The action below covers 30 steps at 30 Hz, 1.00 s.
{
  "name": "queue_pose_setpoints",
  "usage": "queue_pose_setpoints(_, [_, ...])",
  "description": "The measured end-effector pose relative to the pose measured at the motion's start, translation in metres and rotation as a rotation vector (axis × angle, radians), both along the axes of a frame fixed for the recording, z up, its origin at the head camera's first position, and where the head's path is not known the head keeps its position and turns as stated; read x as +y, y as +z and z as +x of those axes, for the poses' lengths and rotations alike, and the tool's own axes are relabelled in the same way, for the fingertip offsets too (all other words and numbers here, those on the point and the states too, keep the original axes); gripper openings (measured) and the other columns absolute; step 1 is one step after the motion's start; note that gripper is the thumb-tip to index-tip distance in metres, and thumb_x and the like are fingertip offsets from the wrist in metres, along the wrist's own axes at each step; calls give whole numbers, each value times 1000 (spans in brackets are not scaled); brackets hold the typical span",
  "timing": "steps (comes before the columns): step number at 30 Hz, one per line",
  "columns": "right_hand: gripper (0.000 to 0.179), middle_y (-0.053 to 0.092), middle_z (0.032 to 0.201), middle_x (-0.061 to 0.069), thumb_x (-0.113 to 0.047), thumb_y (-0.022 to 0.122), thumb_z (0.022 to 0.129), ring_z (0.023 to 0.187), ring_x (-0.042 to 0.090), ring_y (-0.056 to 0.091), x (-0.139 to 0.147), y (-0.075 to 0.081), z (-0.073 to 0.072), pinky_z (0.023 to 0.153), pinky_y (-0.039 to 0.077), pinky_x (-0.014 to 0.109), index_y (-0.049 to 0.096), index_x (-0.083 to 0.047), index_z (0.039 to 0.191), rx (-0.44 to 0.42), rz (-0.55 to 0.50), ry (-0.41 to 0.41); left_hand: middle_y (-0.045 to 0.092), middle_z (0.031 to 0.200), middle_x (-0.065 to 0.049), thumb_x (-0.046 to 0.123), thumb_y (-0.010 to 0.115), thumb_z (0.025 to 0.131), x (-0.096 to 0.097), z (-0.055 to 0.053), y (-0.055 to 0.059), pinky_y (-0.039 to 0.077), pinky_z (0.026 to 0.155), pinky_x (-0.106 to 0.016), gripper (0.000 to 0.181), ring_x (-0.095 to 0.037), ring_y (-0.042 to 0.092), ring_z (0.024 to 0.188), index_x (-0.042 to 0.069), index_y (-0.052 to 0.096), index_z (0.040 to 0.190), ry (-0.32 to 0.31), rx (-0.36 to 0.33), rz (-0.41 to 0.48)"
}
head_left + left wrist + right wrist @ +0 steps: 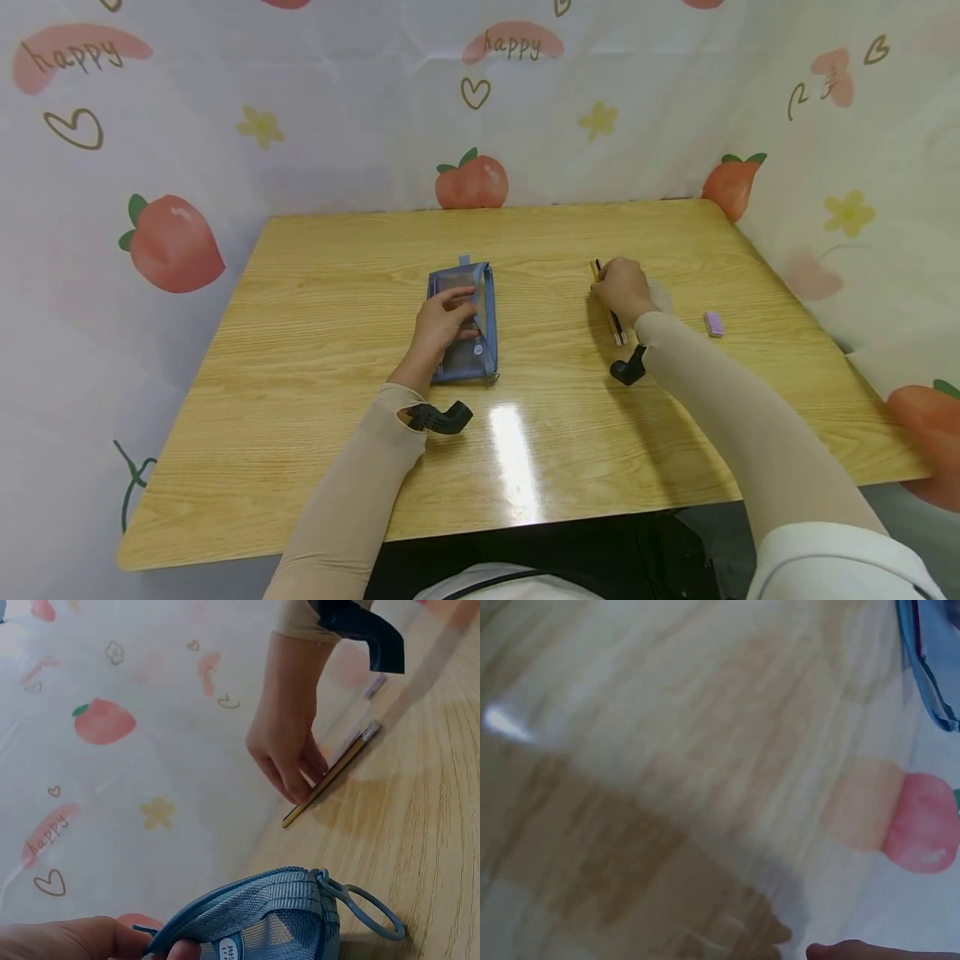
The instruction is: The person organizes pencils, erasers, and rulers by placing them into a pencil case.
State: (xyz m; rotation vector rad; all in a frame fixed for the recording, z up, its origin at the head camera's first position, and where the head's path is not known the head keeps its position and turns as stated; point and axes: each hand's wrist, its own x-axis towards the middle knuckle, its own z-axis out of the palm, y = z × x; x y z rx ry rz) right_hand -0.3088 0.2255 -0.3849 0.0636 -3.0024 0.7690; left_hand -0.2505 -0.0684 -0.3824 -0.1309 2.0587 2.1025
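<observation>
Two-handed work: right hand (624,287) on the pencils (617,327), left hand (441,322) at the mesh pencil case (462,362)

The right hand curls its fingers onto the pencils, seemingly a side-by-side pair, and appears to pinch them near their far ends; their silvery ends (370,730) stick out on the body side of the palm. Well to its left, the left hand pinches one edge of the mesh pencil case between thumb and fingers, so the mouth gapes on the side facing the right hand. The ring pull (384,906) sits at the near corner, just beyond the left fingers. Outward of the right wrist lies a purple block (714,324), probably an eraser, on the wooden table (337,333).

A loose or uneven pinch could let one pencil roll or fan away from the other. If the left fingers slackened, the soft mouth might sag closed, and a pencil end could then snag on the zip or mesh.

The back of the right hand covers the middle of the pencils, and I cannot tell whether they rest on the table or are slightly raised. The right wrist view catches only a fingertip or thumb at its bottom edge, without the pencils. Whatever the mesh holds beneath the left fingers is too dim to make out
</observation>
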Motion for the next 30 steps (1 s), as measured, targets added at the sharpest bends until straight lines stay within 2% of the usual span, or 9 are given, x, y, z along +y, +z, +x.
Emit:
queue_pose_setpoints(2, [22,61,96,25,-8,55,86,75,33,60,-1,-2,1,61,53,40,65,9,96,-9,6,9,53,109,-15,2,54,87,0,3,3,55,70,-37,37,-25,57,86,4,54,124,-2,1,-9])
queue_pose_setpoints(3, [22,60,101,24,-7,55,86,80,33,60,-1,-3,1,65,54,40,65,8,98,-8,12,10,53,109,-15,1,54,87,1,3,4,55,71,-38,37,-27,56,88,4,53,125,-3,2,-11])
queue_pose_setpoints(8, [19,61,99,26,-3,53,86,82,35,62,-5,-5,-2,64,55,42,65,8,96,-16,33,14,52,111,-17,1,54,87,0,5,4,54,75,-41,38,-35,55,98,3,52,125,-6,7,-2])
queue_pose_setpoints(16, [30,54,112,30,3,45,85,85,36,61,-7,-1,-2,62,56,37,57,13,111,-61,59,28,50,117,-19,1,53,87,1,5,6,54,73,-40,38,-36,54,100,3,52,126,-3,0,-12])
queue_pose_setpoints(19, [19,61,81,21,3,46,84,60,24,58,-8,-2,-2,48,50,28,63,9,91,-43,87,14,49,120,-20,1,53,87,1,6,7,54,73,-40,39,-36,53,100,3,51,126,-7,-2,-12])
queue_pose_setpoints(22, [21,41,50,6,5,46,81,40,14,35,-8,-4,-2,37,33,23,52,0,62,-27,84,10,48,122,-20,1,53,87,0,6,7,54,73,-39,39,-35,53,99,4,52,126,-8,-5,-11])
queue_pose_setpoints(23, [26,32,47,2,4,46,81,38,12,29,-8,-5,-2,36,29,22,46,-4,57,-26,77,9,48,122,-20,1,54,87,0,6,7,54,73,-39,38,-35,53,99,4,52,126,-8,-7,-9])
queue_pose_setpoints(25, [31,24,44,-1,4,47,80,37,11,22,-8,-6,-2,35,26,22,39,-9,52,-17,63,16,49,120,-19,1,54,87,0,4,6,55,72,-38,38,-35,54,99,5,53,125,-7,-11,-5])
queue_pose_setpoints(30, [37,26,43,-2,-1,54,81,36,10,23,-9,-7,-2,35,25,22,39,-10,49,3,64,23,53,114,-17,2,56,86,-1,-3,-3,56,66,-35,36,-33,56,96,8,56,122,1,-19,23])
